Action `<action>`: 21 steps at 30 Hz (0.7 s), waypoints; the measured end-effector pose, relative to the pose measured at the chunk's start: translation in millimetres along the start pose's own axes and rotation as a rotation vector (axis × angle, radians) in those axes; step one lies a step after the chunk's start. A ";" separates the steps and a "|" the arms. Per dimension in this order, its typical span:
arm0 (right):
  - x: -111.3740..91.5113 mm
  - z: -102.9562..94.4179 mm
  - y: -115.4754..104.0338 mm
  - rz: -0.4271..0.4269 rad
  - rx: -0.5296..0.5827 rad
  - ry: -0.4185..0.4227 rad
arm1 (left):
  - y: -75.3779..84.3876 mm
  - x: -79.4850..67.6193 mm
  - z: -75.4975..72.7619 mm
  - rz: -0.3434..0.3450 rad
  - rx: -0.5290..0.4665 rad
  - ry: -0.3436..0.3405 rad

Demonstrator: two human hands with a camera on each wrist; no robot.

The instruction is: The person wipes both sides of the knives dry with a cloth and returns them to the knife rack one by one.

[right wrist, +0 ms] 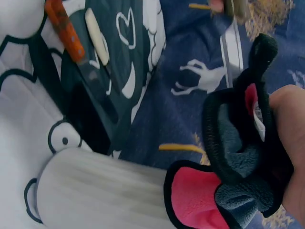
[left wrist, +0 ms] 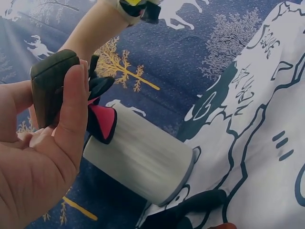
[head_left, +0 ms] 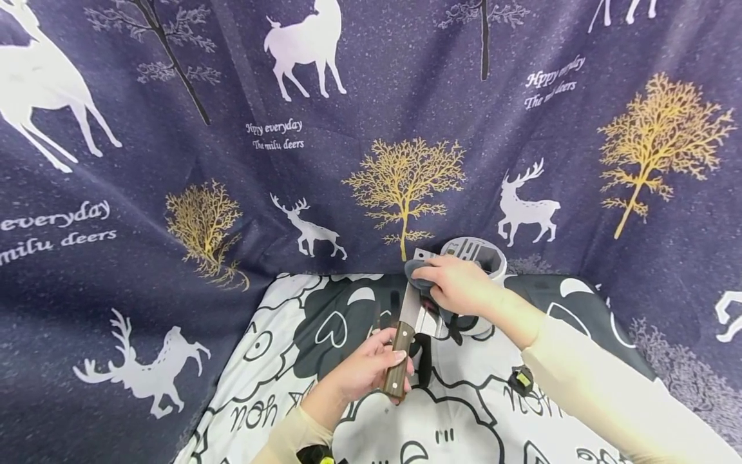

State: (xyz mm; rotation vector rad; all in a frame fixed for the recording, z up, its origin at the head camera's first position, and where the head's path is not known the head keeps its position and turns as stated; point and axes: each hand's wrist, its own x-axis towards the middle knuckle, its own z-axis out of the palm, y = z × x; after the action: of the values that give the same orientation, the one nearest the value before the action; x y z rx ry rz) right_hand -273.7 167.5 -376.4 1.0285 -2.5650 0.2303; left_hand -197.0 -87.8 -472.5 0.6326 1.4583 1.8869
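Observation:
In the head view my left hand (head_left: 371,364) grips the brown wooden handle (head_left: 397,364) of a kitchen knife, with two rivets showing. Its blade (head_left: 410,306) points away from me, and a squared end with a small hole shows past the cloth. My right hand (head_left: 460,281) pinches a dark grey cloth (head_left: 418,274) over the far part of the blade, hiding that stretch. The right wrist view shows the cloth's pink side (right wrist: 198,193) and black edging hanging in folds. From the left wrist, the left hand (left wrist: 47,152) has its fingers round the handle's butt.
Behind the right hand stands a white cylindrical knife holder (right wrist: 100,191) with a slotted top (head_left: 464,245). On the patterned sheet lie an orange-handled knife (right wrist: 66,36), a white-handled knife (right wrist: 96,36) and a black handle (head_left: 425,361). A deer-print curtain (head_left: 359,212) hangs close behind.

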 end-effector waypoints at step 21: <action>0.9 14.6 -26.1 -0.119 0.016 0.091 | -7.7 4.5 -0.7 0.057 -0.066 0.034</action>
State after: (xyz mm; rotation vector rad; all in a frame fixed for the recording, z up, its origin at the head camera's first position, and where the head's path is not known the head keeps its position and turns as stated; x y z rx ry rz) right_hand -260.1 144.0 -389.1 1.1453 -2.4156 0.2605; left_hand -198.9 -83.8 -480.2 0.6200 1.4061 1.9902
